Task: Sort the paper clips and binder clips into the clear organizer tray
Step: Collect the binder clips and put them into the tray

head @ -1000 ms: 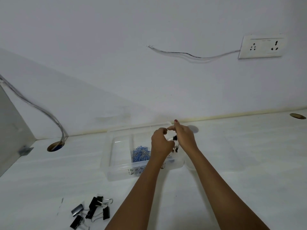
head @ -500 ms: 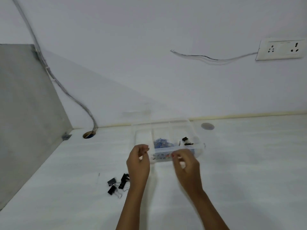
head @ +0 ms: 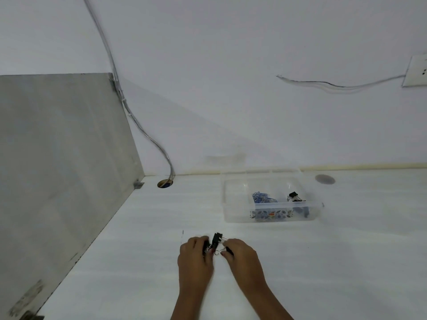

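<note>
The clear organizer tray (head: 235, 197) stands on the white desk near the back wall. A heap of blue paper clips (head: 262, 197) lies in its middle compartment and a black binder clip (head: 294, 196) in its right one. The left compartment looks bare. In front of the tray, a small pile of black binder clips (head: 217, 240) lies on the desk. My left hand (head: 195, 259) and my right hand (head: 242, 257) are both down on this pile, fingers curled around clips. The hands hide part of the pile, and motion blur softens the fingertips.
A grey panel (head: 57, 169) walls off the desk's left side. A cable runs down the wall into a round hole (head: 165, 183) in the desk. A grey round cap (head: 324, 179) sits right of the tray. A wall socket (head: 416, 70) is at the far right.
Both hands left the tray, drew back toward me and came down on the loose binder clips. The view swung left and down, so the tray now sits further right.
</note>
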Demonstrator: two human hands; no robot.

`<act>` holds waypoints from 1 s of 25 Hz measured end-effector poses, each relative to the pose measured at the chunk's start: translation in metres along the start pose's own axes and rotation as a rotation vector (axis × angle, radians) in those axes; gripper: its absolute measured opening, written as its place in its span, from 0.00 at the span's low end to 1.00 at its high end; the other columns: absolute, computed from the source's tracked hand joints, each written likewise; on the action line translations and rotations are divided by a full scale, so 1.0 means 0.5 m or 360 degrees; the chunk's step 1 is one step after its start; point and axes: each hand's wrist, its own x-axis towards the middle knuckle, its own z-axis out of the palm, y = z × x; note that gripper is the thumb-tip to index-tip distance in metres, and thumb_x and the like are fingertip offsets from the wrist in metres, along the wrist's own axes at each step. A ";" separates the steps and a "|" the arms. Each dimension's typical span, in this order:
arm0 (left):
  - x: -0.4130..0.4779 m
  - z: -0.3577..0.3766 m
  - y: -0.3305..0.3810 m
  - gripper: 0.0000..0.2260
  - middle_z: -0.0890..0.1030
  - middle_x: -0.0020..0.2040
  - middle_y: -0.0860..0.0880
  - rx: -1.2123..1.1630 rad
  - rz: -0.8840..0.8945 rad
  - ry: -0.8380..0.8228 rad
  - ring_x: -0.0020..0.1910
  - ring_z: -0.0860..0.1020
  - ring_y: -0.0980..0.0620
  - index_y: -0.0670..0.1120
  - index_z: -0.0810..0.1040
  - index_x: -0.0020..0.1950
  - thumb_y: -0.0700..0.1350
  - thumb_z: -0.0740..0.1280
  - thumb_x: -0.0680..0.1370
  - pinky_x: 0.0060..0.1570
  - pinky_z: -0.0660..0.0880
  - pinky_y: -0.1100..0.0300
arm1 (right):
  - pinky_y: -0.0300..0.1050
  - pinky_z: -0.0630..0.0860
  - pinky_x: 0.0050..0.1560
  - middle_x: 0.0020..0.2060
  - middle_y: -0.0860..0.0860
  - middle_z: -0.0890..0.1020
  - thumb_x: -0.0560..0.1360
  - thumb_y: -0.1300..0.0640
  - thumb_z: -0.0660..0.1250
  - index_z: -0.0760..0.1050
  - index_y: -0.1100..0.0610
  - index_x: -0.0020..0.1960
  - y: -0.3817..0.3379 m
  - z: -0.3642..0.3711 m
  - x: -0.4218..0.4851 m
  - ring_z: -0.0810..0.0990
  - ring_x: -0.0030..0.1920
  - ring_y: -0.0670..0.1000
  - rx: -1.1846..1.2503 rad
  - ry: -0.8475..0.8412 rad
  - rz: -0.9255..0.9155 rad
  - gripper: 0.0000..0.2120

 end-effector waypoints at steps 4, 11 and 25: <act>-0.004 -0.012 0.002 0.16 0.76 0.51 0.53 -0.0410 0.0040 0.0092 0.46 0.79 0.53 0.47 0.77 0.55 0.32 0.67 0.72 0.46 0.74 0.61 | 0.39 0.76 0.52 0.47 0.51 0.84 0.69 0.61 0.72 0.80 0.54 0.50 -0.002 -0.032 -0.010 0.82 0.46 0.45 0.0498 0.0220 0.0251 0.11; 0.023 -0.061 -0.001 0.15 0.79 0.45 0.47 -0.1755 -0.0703 0.0179 0.32 0.77 0.59 0.49 0.76 0.48 0.30 0.59 0.77 0.31 0.73 0.68 | 0.38 0.76 0.27 0.39 0.55 0.77 0.75 0.67 0.58 0.76 0.59 0.49 0.003 -0.085 0.038 0.77 0.30 0.48 0.2500 0.0339 0.1107 0.10; 0.059 -0.052 -0.021 0.05 0.72 0.43 0.55 -0.0115 -0.0089 -0.0385 0.46 0.77 0.51 0.52 0.74 0.40 0.43 0.66 0.74 0.41 0.67 0.64 | 0.27 0.68 0.37 0.41 0.44 0.79 0.69 0.55 0.72 0.81 0.51 0.44 -0.012 -0.005 0.064 0.77 0.39 0.40 0.0379 0.0100 0.0185 0.04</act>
